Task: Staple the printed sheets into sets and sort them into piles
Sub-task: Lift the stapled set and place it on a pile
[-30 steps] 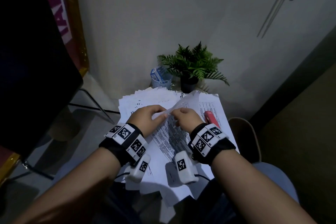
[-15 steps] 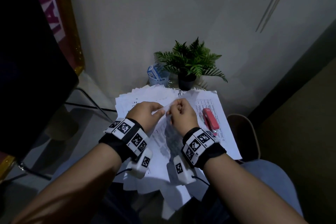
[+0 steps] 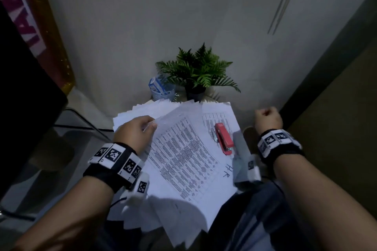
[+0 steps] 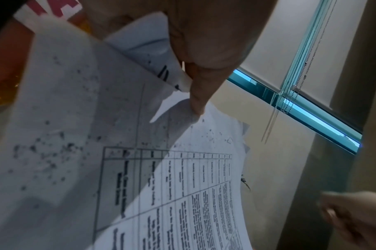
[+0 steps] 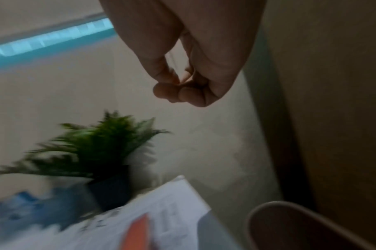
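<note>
The left hand (image 3: 136, 133) pinches the upper left corner of a printed sheet (image 3: 184, 155) between thumb and fingers (image 4: 195, 104); the left wrist view shows the corner folded under the thumb. That sheet, covered in a table of text, lies lifted over a fanned heap of sheets (image 3: 142, 111) that hides most of the small worktop, and its lower end hangs past the near edge. The right hand (image 3: 267, 118) is held off the right edge of the worktop, apart from the paper, its fingers (image 5: 178, 94) curled tight with the tips pressed to the thumb; whether something tiny sits between them cannot be told. A red stapler (image 3: 224, 137) lies on the sheets near the right edge, with a paper clip (image 3: 214, 136) just beside it. At the far edge stand a potted fern (image 3: 196, 71) and a blue carton (image 3: 157, 86) in a clear cup
</note>
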Demonstrator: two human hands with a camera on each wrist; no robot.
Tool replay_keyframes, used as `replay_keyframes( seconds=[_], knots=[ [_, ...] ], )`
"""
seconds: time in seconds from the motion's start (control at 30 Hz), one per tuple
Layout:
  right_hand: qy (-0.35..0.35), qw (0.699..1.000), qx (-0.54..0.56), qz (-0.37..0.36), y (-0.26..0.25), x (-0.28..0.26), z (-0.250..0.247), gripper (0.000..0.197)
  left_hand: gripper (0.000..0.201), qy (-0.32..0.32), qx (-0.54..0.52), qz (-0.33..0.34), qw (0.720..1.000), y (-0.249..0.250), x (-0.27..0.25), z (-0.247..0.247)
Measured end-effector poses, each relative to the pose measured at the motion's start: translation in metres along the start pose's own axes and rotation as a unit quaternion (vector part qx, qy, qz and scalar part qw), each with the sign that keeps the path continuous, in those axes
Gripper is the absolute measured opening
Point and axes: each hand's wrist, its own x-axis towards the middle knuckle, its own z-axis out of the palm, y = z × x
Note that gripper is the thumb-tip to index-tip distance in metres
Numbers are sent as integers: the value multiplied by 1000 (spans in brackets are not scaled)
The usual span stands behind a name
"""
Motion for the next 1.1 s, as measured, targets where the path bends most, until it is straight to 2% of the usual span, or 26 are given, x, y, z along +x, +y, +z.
replay_keyframes(
  seconds=[0.13,0.23,0.33,0.4,0.5,0.57,0.6,0.7,0.8,0.9,0.97,1.03,1.1],
  knots=[
    [62,996,-58,19,18,38,-20,22,17,13,-20,-9,1000,3,1,-7],
    [34,998,-44,23,33,61,-21,26,25,13,-71,-14,997,5,0,-12],
    [-47,998,-43,-14,25,47,-16,24,25,14,-92,-11,996,9,0,-15],
    [-150,987,-7,-62,9,22,-6,28,27,17,-113,-10,993,13,-1,-18],
    [-318,940,26,-123,-16,-22,9,46,27,14,-142,6,990,21,-6,-25],
    [-385,907,25,-165,-33,-46,15,51,15,5,-156,21,988,23,-10,-30],
    [-399,898,42,-178,-42,-57,17,46,7,-1,-162,26,987,23,-12,-34],
    [-387,894,76,-212,-64,-82,21,20,13,12,-145,22,989,18,-19,-45],
    [-374,892,36,-252,-75,-101,21,29,22,27,-20,37,999,16,-25,-52],
    [-393,873,22,-286,-82,-120,22,30,11,8,-65,60,996,22,-28,-53],
    [-397,873,27,-281,-83,-128,25,29,10,9,-94,62,994,22,-29,-49],
    [-330,897,20,-294,-82,-136,27,34,25,34,-133,43,990,20,-30,-45],
    [-206,922,35,-327,-79,-142,31,30,22,59,-147,29,987,20,-33,-42]
  ],
)
